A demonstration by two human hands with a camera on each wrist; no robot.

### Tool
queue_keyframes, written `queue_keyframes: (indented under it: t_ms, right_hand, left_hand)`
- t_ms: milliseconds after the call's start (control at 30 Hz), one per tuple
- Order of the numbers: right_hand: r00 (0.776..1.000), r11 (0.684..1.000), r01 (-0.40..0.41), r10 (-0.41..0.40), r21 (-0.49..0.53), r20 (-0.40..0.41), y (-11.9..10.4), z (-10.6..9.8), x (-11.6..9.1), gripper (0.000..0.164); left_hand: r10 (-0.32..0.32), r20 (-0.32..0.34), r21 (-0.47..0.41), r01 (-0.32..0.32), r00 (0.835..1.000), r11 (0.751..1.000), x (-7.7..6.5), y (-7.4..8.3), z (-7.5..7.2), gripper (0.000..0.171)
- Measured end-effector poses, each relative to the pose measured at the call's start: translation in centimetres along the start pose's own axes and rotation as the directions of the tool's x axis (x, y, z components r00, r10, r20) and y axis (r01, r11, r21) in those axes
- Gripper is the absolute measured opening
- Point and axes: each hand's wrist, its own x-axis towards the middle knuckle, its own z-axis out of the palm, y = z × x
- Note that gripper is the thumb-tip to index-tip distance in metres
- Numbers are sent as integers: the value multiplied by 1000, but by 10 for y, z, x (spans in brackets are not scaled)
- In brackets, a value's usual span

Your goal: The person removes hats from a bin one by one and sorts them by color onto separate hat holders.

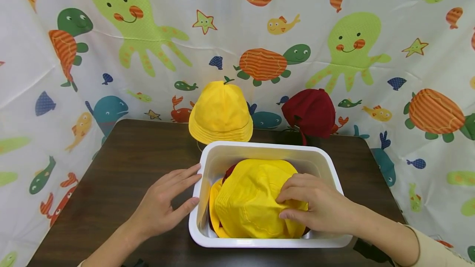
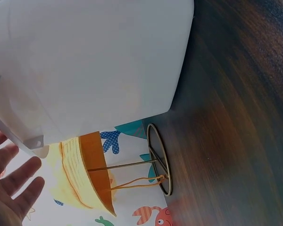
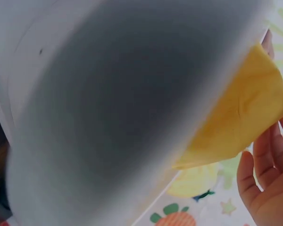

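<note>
A white plastic tub (image 1: 217, 242) stands on the dark table, with a yellow brimmed hat (image 1: 256, 201) uppermost inside. Under that hat show another yellow edge and bits of dark red cloth; the rest is hidden. My left hand (image 1: 163, 203) is at the tub's left rim, fingers extended and fingertips touching it. In the left wrist view the fingers (image 2: 20, 181) are spread beside the rim. Over the tub's right side, my right hand (image 1: 315, 201) touches the hat's crown with loosely bent fingers, thumb apart from them. The right wrist view shows its fingers (image 3: 269, 160) beside the yellow cloth.
Behind the tub, a yellow hat (image 1: 220, 112) sits on a wire stand (image 2: 160, 160). To its right is a dark red cap (image 1: 309, 112) with a hanging strap. A curtain (image 1: 230, 3) printed with sea animals hangs behind the table (image 1: 148, 147).
</note>
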Motion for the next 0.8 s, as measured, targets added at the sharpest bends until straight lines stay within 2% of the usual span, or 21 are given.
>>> queue_keyframes:
  t_ms: [167, 333, 600, 800]
  right_hand:
    - [998, 998, 50, -51, -26, -30, 0, 1, 4, 22]
    - [997, 997, 63, -64, -32, -45, -1, 0, 6, 23]
    - [999, 999, 33, -32, 21, -43, -3, -6, 10, 25]
    - [996, 999, 21, -17, 43, -86, -2, -15, 14, 29]
  left_hand:
    - [35, -20, -16, -36, 999, 999, 1, -5, 2, 58]
    - [29, -11, -25, -29, 1000, 999, 2, -7, 1, 58]
    - [23, -6, -30, -24, 1000, 999, 1, -7, -1, 58]
    - [45, -20, -39, -45, 999, 998, 1, -8, 0, 58]
